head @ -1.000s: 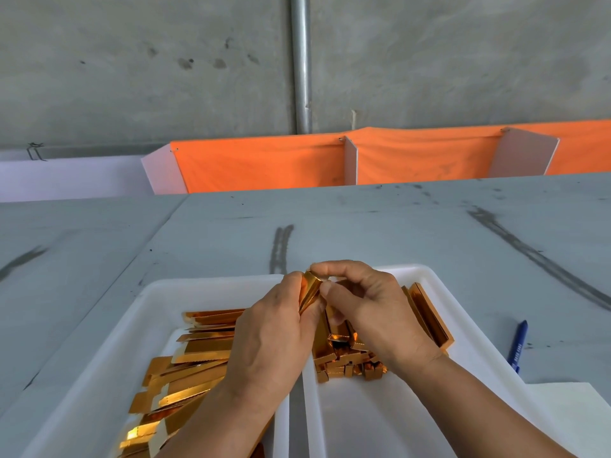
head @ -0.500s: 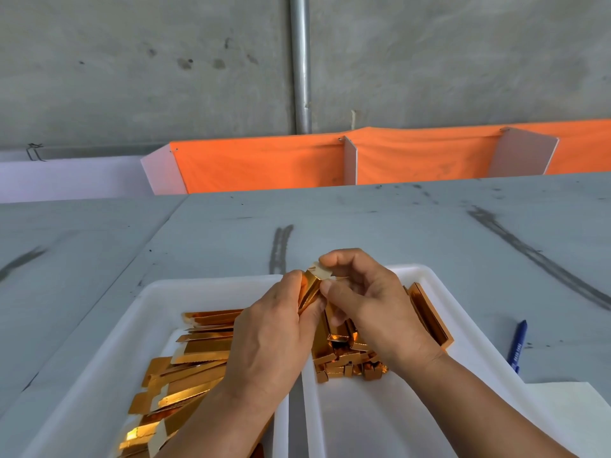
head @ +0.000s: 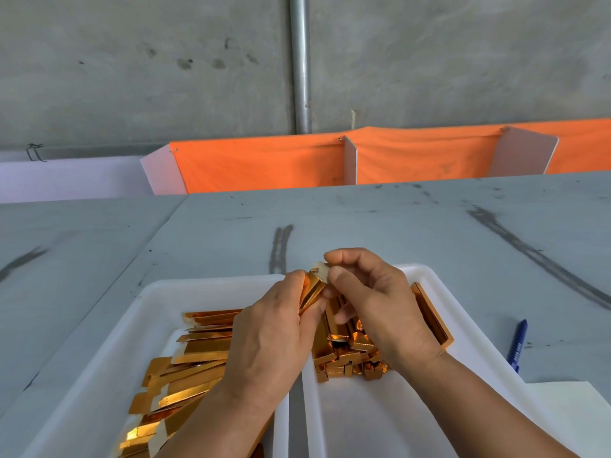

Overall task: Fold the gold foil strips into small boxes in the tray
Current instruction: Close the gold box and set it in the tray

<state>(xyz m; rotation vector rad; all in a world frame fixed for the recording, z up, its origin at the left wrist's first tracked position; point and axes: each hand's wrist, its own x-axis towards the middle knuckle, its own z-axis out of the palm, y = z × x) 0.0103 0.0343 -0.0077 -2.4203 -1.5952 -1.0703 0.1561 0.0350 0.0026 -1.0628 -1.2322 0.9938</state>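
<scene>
On the grey surface [head: 363, 223], at the near left, sits a white tray [head: 109, 338] with a heap of flat gold foil strips [head: 195, 365] lying in it, fanned toward its near left corner. Over that tray's right edge the person's left hand [head: 271, 338] is curled round a part-folded strip [head: 312, 289], gripping its lower length so the piece tilts up and away. Just beside it the right hand [head: 373, 302] pinches the pale flap at the strip's far end between thumb and forefinger, the other fingers curled beneath. Both hands hover above the place where the two trays meet. Under the right hand, a second white tray [head: 426, 274] holds a cluster of small folded gold boxes [head: 347, 358], and one long box [head: 433, 320] lies along its right wall. Further right a blue pen [head: 517, 345] lies on the surface, with a white sheet [head: 568, 414] at the near right corner. Far off, an orange cloth [head: 264, 166] runs along the surface's back edge
</scene>
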